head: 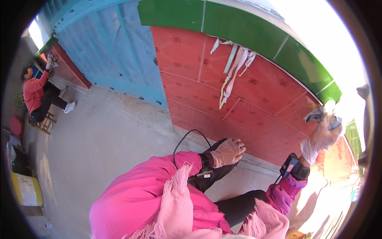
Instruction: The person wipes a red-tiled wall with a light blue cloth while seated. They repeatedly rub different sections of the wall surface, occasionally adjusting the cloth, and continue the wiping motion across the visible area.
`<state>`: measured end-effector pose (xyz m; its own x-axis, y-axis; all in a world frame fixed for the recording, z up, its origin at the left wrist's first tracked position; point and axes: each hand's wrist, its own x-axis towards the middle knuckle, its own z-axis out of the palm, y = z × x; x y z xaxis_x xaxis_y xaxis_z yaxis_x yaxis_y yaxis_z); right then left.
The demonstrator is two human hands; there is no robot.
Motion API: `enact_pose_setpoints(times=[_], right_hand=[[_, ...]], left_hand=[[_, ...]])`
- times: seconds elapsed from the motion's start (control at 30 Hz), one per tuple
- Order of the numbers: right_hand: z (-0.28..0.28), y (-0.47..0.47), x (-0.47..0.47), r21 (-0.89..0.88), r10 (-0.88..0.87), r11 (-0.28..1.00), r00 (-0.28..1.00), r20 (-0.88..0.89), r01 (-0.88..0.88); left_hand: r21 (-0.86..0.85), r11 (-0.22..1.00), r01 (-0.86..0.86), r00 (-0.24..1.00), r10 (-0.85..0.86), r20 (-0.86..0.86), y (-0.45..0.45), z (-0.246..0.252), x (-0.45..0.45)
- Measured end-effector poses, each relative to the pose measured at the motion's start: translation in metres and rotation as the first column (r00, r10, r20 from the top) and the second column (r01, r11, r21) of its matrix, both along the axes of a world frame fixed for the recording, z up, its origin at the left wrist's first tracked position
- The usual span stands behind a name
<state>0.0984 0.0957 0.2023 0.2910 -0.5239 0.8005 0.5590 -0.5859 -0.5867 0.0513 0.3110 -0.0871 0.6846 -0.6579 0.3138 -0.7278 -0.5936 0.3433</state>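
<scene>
My right hand (320, 136), in a clear plastic glove, grips a crumpled grey cloth (316, 115). It is raised to the right end of the red tiled wall (253, 98), just below the green tile border (310, 68). Strong light washes out part of the cloth and the tiles beside it. My left hand (229, 151) wears a similar glove and rests on my black-trousered knee (213, 182) with nothing in it. White fabric strips (238, 61) and a twisted cord (223, 92) hang from under the green border.
A blue metal gate (119, 56) adjoins the wall on the left. Farther off, a person (37, 89) on a low wooden stool (43, 122) holds a cloth against another tiled wall. A white-and-yellow bucket (27, 189) stands at the left edge of the concrete floor (98, 131).
</scene>
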Motion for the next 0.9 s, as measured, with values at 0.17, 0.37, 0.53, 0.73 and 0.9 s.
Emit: enact_pose_setpoints(times=[0.17, 0.37, 0.53, 0.73, 0.9], right_hand=[[0.001, 0.025, -0.005, -0.389, -0.428, 0.795, 0.885, 0.183, 0.464], [0.019, -0.024, -0.018, -0.432, -0.623, 0.634, 0.755, 0.206, 0.641], [0.006, -0.118, -0.019, -0.194, -0.301, 0.945, 0.933, -0.196, 0.264], [0.001, -0.214, -0.023, 0.125, 0.429, 0.882, 0.885, 0.182, -0.454], [-0.002, -0.168, -0.026, -0.178, -0.35, 0.924, 0.936, -0.042, 0.338]], left_hand=[[-0.091, 0.996, 0.021, 1.0, -0.02, 0.015, -0.006, -0.004, 0.004], [-0.035, 0.999, 0.027, 0.998, -0.025, 0.052, -0.011, -0.009, 0.004], [-0.04, 0.998, 0.056, 0.997, -0.054, 0.057, -0.012, -0.015, 0.008], [-0.061, 0.997, 0.054, 0.998, -0.052, 0.035, -0.011, -0.011, 0.006], [-0.025, 0.997, 0.066, 0.997, -0.065, 0.034, -0.013, -0.007, 0.008]])
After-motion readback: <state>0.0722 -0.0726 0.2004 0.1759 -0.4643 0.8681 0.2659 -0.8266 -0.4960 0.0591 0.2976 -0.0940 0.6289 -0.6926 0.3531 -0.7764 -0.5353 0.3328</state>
